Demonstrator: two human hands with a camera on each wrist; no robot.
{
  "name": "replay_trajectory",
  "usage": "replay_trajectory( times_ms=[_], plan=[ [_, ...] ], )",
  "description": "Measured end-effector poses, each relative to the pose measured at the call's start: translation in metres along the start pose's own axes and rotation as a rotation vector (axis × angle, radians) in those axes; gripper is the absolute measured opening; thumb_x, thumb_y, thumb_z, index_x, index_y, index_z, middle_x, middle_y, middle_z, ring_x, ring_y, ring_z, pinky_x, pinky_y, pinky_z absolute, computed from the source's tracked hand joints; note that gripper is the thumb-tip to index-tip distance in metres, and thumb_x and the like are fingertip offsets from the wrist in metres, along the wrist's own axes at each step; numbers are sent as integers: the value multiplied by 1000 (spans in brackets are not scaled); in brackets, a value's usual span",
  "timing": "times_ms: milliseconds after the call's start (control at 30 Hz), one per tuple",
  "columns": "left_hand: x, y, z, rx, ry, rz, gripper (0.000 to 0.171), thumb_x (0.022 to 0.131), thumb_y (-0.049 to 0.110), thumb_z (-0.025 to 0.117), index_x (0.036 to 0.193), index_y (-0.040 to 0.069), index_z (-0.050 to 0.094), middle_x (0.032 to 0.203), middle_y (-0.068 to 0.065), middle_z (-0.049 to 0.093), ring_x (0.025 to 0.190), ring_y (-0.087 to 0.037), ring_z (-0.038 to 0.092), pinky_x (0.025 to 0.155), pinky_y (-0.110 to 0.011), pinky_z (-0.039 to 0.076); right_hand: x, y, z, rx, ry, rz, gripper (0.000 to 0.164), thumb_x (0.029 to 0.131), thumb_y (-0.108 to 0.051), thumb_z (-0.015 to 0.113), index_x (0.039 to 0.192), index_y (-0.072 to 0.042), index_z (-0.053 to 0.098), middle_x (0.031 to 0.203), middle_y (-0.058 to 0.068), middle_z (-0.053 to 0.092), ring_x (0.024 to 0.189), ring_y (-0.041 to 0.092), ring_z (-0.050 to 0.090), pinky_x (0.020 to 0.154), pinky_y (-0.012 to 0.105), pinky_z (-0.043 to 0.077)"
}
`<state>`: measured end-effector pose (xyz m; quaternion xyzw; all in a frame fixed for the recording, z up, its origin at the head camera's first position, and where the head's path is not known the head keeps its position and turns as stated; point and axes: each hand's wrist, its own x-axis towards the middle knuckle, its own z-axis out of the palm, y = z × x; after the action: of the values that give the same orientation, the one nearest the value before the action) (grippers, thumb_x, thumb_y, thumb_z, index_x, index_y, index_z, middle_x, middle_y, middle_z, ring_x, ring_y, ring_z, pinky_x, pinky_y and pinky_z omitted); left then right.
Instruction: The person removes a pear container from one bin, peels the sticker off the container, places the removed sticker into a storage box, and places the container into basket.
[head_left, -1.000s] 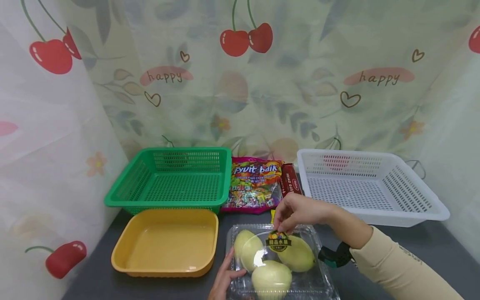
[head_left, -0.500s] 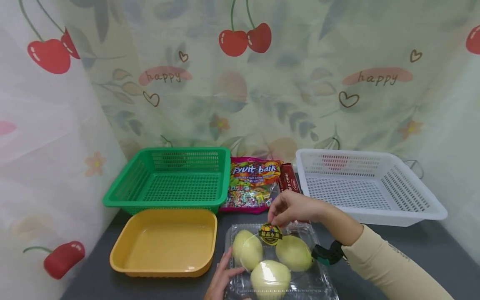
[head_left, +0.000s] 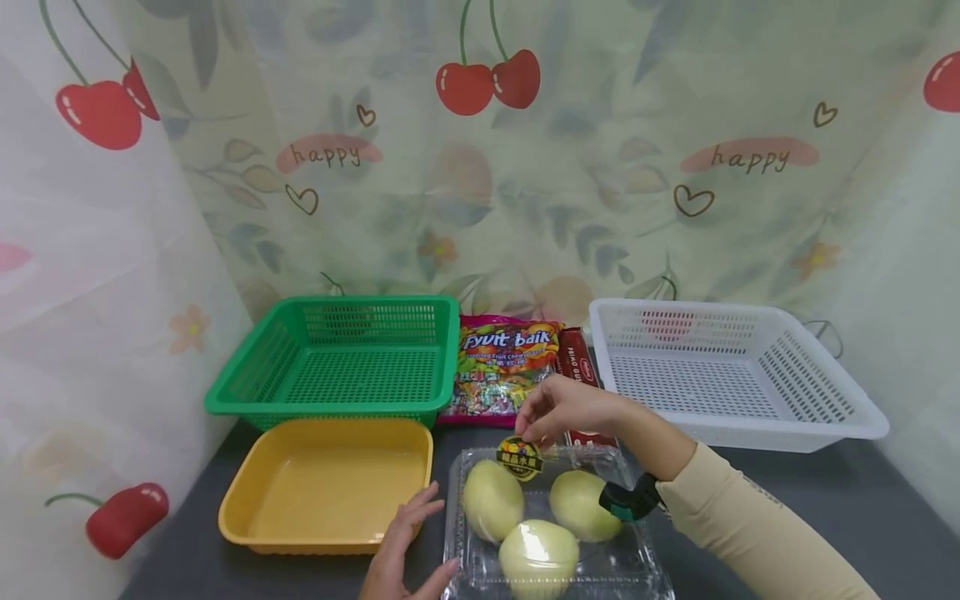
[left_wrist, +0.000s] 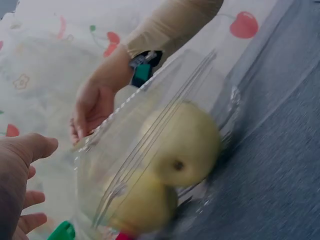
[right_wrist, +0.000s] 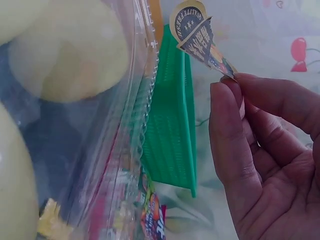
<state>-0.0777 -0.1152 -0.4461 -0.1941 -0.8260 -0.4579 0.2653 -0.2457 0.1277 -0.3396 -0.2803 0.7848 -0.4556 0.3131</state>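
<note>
My right hand (head_left: 570, 408) pinches the edge of a round black-and-gold sticker (head_left: 520, 459) between thumb and forefinger. In the right wrist view the sticker (right_wrist: 200, 40) is bent and held up off the lid, beside the box's rim. The clear plastic box (head_left: 611, 575) holds three pale yellow-green fruits (head_left: 538, 554); one fruit (left_wrist: 187, 145) shows a dark hollow at its end in the left wrist view. My left hand (head_left: 401, 550) is held to the left of the box, fingers spread and thumb toward the box's side, holding nothing.
A yellow tray (head_left: 322, 487) is at the left, with a green basket (head_left: 360, 358) behind it. At the back are a candy bag (head_left: 498, 375) and a dark red packet (head_left: 576, 354). A white basket (head_left: 712, 383) stands back right.
My right hand has drawn the sticker left and away over the lid's far part. The left hand has come off the box and moved left toward the yellow tray.
</note>
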Motion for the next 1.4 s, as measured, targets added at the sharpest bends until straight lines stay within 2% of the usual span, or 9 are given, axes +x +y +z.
replay_trajectory(
  times_ms=[267,433,600,700,900,1033,1200,1300,1400],
  plan=[
    [11,-12,-24,65,42,-99,54,72,2,76,120,16,56,131,-12,55,130,-2,37,106,-49,32,15,-5,6,39,-15,-17,14,86,-6,63,94,6,66,77,-1,67,67,12,63,71,35,58],
    [17,-19,-42,115,58,-246,42,78,7,73,117,13,58,133,-6,53,128,-10,39,108,-33,34,25,-11,12,44,-42,-39,15,86,-4,63,95,7,65,76,-1,65,65,11,62,71,38,57],
    [21,-27,-61,168,140,-316,38,80,7,72,116,9,60,135,-3,51,124,14,31,94,3,21,38,-15,21,94,-61,-46,15,86,-3,63,96,8,64,76,-1,65,68,11,63,72,34,58],
    [24,-30,-73,195,176,-376,37,81,9,71,116,10,60,136,-1,51,125,9,33,98,-5,27,46,-17,24,118,-65,-38,14,85,-2,63,96,8,64,75,0,65,70,13,64,75,37,57],
    [29,-38,-96,214,160,-432,36,84,15,69,118,10,58,139,-4,47,131,-19,37,101,-49,35,59,-26,27,146,-66,-36,14,85,2,61,97,9,63,75,0,65,70,12,63,77,42,56],
    [32,-49,-108,223,176,-409,35,85,14,68,118,8,58,138,-9,48,131,-22,38,107,-39,32,65,-31,29,153,-67,-38,14,85,3,60,97,10,63,77,0,66,70,12,64,77,41,57],
    [34,-63,-120,312,203,-390,32,84,14,69,114,8,60,131,-10,55,125,2,40,101,-9,27,75,-35,33,171,-67,-36,16,85,4,60,99,11,62,75,1,65,69,11,64,79,43,56],
    [36,-69,-128,336,185,-398,34,84,16,69,115,7,59,128,-13,56,125,-7,44,108,-27,33,81,-35,36,165,-64,-26,16,85,4,60,99,11,62,75,1,65,69,11,63,80,44,55],
    [40,-78,-136,336,146,-413,35,86,18,67,117,4,57,129,-18,54,123,-32,46,100,-54,36,88,-35,38,164,-57,-20,16,85,4,60,100,11,62,75,1,64,68,11,63,79,42,56]
  ],
)
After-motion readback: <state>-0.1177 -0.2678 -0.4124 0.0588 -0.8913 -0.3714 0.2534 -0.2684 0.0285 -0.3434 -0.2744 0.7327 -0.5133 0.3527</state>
